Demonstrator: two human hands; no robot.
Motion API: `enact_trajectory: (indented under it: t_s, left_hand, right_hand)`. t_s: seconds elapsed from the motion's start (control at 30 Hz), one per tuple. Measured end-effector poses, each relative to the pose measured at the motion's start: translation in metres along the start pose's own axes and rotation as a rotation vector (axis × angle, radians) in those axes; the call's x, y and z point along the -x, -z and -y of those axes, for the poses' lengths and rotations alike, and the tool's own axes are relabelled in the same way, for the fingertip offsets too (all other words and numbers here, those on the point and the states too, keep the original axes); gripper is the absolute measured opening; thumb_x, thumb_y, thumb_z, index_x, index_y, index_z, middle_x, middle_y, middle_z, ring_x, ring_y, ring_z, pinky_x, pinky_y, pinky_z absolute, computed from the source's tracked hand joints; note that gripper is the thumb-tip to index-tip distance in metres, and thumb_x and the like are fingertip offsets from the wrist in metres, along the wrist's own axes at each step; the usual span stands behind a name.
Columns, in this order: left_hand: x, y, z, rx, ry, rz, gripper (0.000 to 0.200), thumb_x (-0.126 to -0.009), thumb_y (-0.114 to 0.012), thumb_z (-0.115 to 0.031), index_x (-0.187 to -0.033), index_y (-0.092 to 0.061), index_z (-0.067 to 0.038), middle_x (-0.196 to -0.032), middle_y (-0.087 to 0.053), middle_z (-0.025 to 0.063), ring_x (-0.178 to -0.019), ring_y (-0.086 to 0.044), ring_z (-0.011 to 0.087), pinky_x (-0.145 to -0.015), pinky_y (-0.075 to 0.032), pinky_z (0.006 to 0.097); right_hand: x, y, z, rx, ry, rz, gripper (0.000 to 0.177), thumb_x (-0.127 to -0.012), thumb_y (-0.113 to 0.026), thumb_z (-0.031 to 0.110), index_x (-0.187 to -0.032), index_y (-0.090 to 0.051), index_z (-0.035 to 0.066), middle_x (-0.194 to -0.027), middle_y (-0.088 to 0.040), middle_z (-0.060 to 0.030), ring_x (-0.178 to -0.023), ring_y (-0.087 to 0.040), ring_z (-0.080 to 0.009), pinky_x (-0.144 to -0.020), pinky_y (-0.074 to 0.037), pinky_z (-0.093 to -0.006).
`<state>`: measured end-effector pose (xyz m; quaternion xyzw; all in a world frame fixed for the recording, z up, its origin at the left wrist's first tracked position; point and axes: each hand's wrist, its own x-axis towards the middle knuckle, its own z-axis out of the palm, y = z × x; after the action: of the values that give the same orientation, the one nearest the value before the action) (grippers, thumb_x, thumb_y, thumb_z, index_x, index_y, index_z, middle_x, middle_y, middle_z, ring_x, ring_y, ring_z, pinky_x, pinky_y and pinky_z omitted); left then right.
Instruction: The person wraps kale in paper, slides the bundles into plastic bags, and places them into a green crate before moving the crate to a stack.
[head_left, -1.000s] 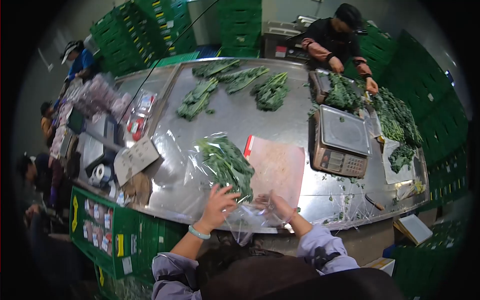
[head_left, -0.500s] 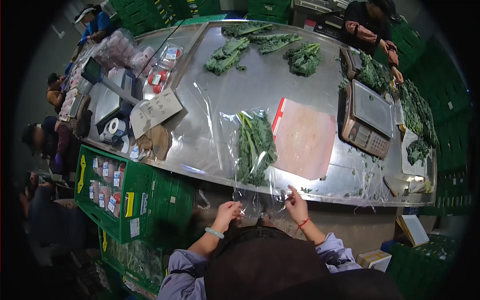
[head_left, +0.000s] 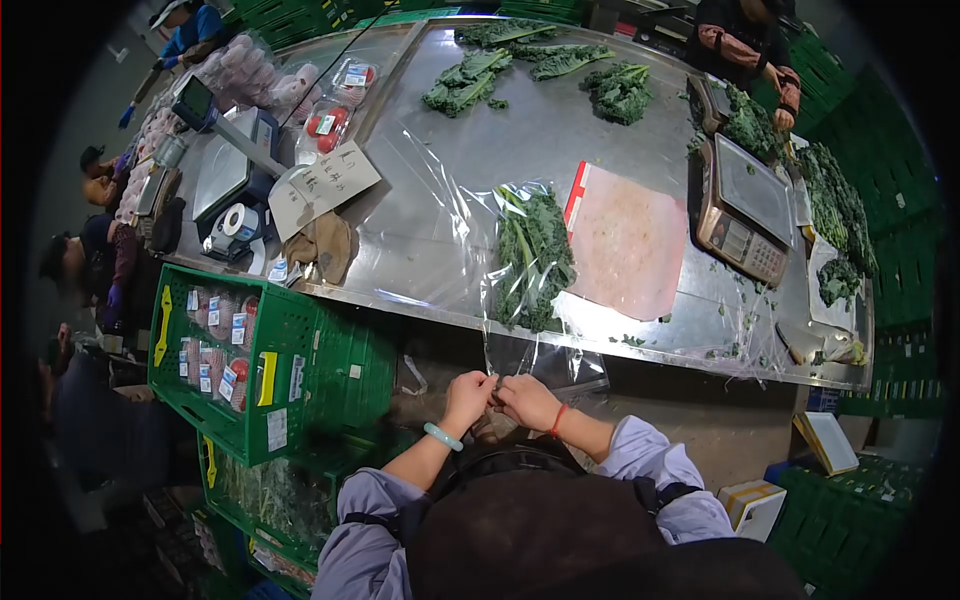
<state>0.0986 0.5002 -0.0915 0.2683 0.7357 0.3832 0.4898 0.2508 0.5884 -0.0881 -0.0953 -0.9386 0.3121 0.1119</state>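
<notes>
**Left hand (head_left: 466, 400) and right hand (head_left: 530, 403) meeting at a clear bag (head_left: 535, 262)**

In the head view, the clear bag is lying at the near edge of the bench (head_left: 425, 180), leafy greens (head_left: 540, 250) filling it, while its thin end is hanging over toward the person. The fingers of both hands are curling in and pinching that near end (the film is glinting so much that its exact edge is hard to follow). A pale green bangle (head_left: 443, 436) is circling the left wrist, a red cord (head_left: 558, 421) the right. Just right of the bag, a pink board (head_left: 630, 243) is lying flat; farther right, a scale (head_left: 752, 190) is standing. Loose leaves (head_left: 467, 82) are resting toward the far side, and a co-worker (head_left: 740, 42) is reaching over more greens (head_left: 755, 125).
</notes>
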Motion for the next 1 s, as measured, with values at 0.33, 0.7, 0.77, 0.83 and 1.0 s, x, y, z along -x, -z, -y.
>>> enact_trajectory:
  t_s: [0.33, 0.7, 0.77, 0.83, 1.0]
  left_hand:
    - [-0.002, 0.066, -0.005, -0.733, -0.512, -0.173, 0.036, -0.083, -0.068, -0.022, -0.118, -0.059, -0.015, -0.118, -0.061, 0.0112, -0.109, -0.056, 0.026, -0.089, -0.043, 0.0431]
    - [-0.06, 0.05, -0.037, -0.257, -0.425, 0.031, 0.026, -0.098, -0.05, -0.026, -0.103, -0.064, -0.005, -0.082, -0.071, 0.0105, -0.087, -0.07, 0.0242, -0.079, -0.053, 0.0386]
    - [-0.074, 0.045, -0.05, 0.125, -0.084, 0.202, 0.038, -0.102, -0.038, -0.029, -0.086, -0.058, -0.001, -0.068, -0.068, 0.0155, -0.063, -0.069, 0.0234, -0.058, -0.053, 0.031]
    - [-0.083, 0.034, -0.052, 0.166, 0.109, 0.262, 0.042, -0.102, -0.038, -0.036, -0.079, -0.055, -0.004, -0.069, -0.068, 0.0158, -0.054, -0.066, 0.0224, -0.05, -0.05, 0.0279]
    - [-0.047, -0.024, -0.125, -0.732, -0.81, -0.557, 0.034, -0.079, -0.062, -0.024, -0.108, -0.059, -0.007, -0.117, -0.059, 0.0161, -0.102, -0.055, 0.0377, -0.084, -0.043, 0.0459]
  right_hand:
    - [0.358, 0.008, -0.052, 0.222, -0.543, 1.39, 0.052, -0.086, -0.06, 0.026, -0.134, -0.049, 0.01, -0.131, -0.053, -0.0162, -0.121, -0.051, -0.0326, -0.1, -0.043, -0.0434]
    - [0.022, 0.101, -0.102, -0.286, -0.292, -0.28, 0.013, -0.089, -0.058, 0.016, -0.097, -0.057, 0.006, -0.085, -0.062, -0.0111, -0.081, -0.063, -0.0216, -0.08, -0.05, -0.0384]
    - [0.008, 0.114, -0.1, -0.667, -0.797, -0.545, 0.024, -0.098, -0.049, 0.02, -0.086, -0.057, 0.001, -0.057, -0.053, -0.0078, -0.044, -0.053, -0.0145, -0.044, -0.044, -0.0294]
    - [0.01, 0.1, -0.127, -0.604, -0.872, -0.478, 0.024, -0.097, -0.049, 0.021, -0.086, -0.057, 0.001, -0.057, -0.053, -0.0081, -0.043, -0.052, -0.0154, -0.043, -0.044, -0.0305]
    - [0.046, 0.046, -0.219, 0.014, -0.673, -0.214, 0.018, -0.085, -0.049, 0.011, -0.078, -0.061, 0.0, -0.081, -0.063, -0.0193, -0.078, -0.059, -0.0321, -0.074, -0.045, -0.0486]
